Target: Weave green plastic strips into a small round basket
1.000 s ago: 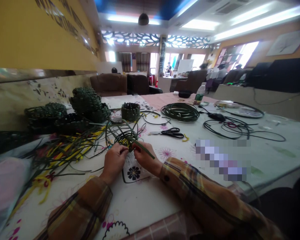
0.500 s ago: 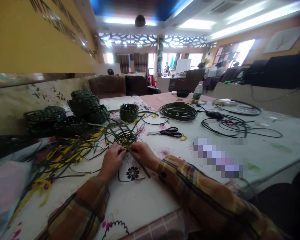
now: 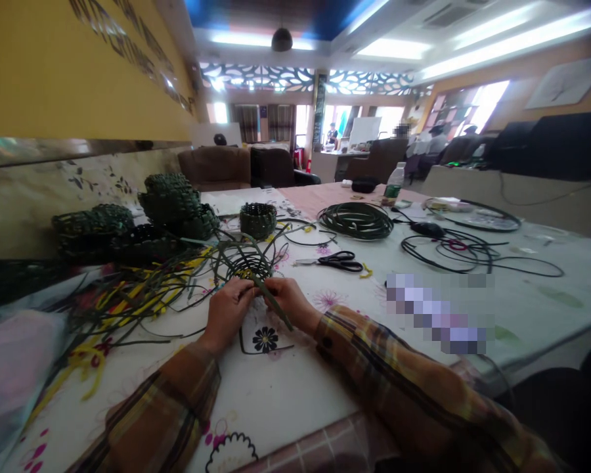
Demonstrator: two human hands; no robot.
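A partly woven basket (image 3: 249, 263) of dark green strips lies in front of me, its loose strip ends curving up and outward. My left hand (image 3: 230, 307) pinches the basket's near edge, thumb against fingers. Close beside it, my right hand (image 3: 290, 301) is closed on a flat green strip (image 3: 276, 306) at that same edge. The strip's free end slants down to the right over the table. The fingertips hide the exact spot where strip and basket meet.
Left of the basket lies a heap of green and yellow strips (image 3: 142, 295), with finished woven baskets (image 3: 170, 200) behind. A small round basket (image 3: 257, 220), black-handled scissors (image 3: 339, 261), a coil of green strip (image 3: 355, 220), a bottle (image 3: 394, 182) and a cable (image 3: 448, 253) are farther off.
The view has shifted slightly. Both hands stay at the basket's near edge, and the green strip's free end now reaches less far down. The left fingers have moved closer to the strip.
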